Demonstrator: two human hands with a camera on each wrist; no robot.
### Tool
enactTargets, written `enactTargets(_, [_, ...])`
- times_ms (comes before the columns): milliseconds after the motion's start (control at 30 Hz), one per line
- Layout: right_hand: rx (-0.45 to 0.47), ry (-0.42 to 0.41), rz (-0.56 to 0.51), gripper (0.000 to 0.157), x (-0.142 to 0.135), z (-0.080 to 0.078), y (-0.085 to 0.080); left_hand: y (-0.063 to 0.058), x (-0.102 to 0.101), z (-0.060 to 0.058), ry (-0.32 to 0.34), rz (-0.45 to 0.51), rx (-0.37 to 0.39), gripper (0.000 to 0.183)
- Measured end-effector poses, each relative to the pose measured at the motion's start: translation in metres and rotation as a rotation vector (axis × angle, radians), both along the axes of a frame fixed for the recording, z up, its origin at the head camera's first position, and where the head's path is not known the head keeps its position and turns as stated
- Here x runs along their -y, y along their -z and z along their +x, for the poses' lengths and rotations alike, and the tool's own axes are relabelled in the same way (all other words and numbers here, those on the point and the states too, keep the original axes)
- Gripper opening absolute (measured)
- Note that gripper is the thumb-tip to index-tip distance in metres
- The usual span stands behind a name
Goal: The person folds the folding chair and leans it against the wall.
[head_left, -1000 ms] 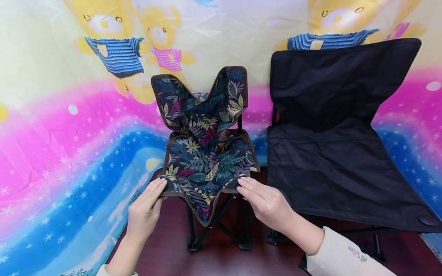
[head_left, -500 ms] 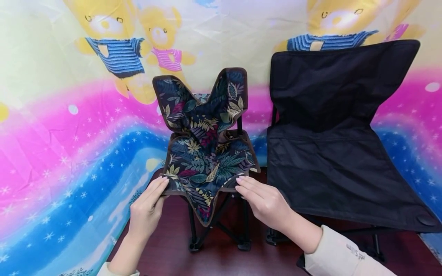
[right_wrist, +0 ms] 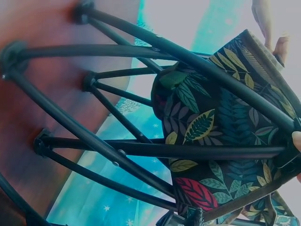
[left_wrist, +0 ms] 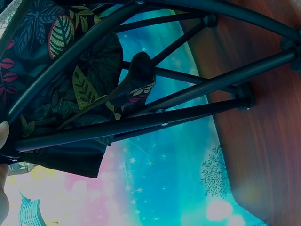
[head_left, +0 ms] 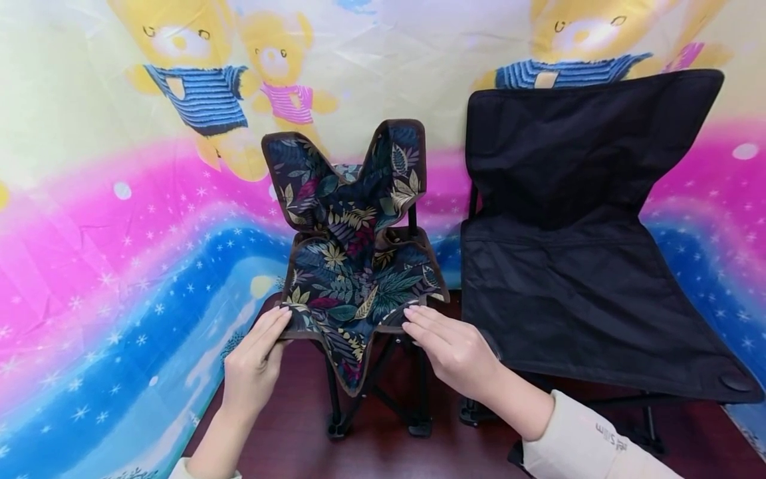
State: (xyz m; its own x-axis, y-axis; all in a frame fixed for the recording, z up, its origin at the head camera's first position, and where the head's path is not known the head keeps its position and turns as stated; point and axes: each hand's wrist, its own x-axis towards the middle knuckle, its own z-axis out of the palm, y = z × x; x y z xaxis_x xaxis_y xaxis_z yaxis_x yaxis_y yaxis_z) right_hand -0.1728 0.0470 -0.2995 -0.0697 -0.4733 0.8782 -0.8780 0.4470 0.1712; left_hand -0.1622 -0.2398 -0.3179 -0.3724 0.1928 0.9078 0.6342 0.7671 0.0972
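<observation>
A small folding chair [head_left: 353,279] with dark leaf-patterned fabric and brown edging stands unfolded, its seat sagging in the middle. My left hand [head_left: 254,359] grips the front left seat corner, fingers on top and thumb below. At the front right corner, my right hand [head_left: 455,349] holds the fabric and frame in the same way. Crossed black leg tubes [left_wrist: 221,84] run under the seat in the left wrist view, where only bits of fingers [left_wrist: 3,134] show. Seen from the right wrist, the seat's patterned underside [right_wrist: 221,117] hangs between the legs, with a fingertip [right_wrist: 296,140] at its corner.
A larger black folding chair [head_left: 556,293] stands close by on the right, behind my right forearm. Both chairs are on a dark red wooden surface [head_left: 287,412]. A colourful backdrop [head_left: 149,219] with bears and snowflakes hangs behind and along the left.
My right hand has shifted slightly left, bringing both hands a little closer together. The chair's front corners and front legs have drawn in slightly. Both grips stay on the corners.
</observation>
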Motion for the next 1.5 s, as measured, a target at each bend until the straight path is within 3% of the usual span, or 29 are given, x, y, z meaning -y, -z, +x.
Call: enactTargets(1500, [0.008,0.0,-0.036,0.029,0.006,-0.002,-0.007,-0.009,-0.021,-0.001,0.034,0.036,0.011,0.034])
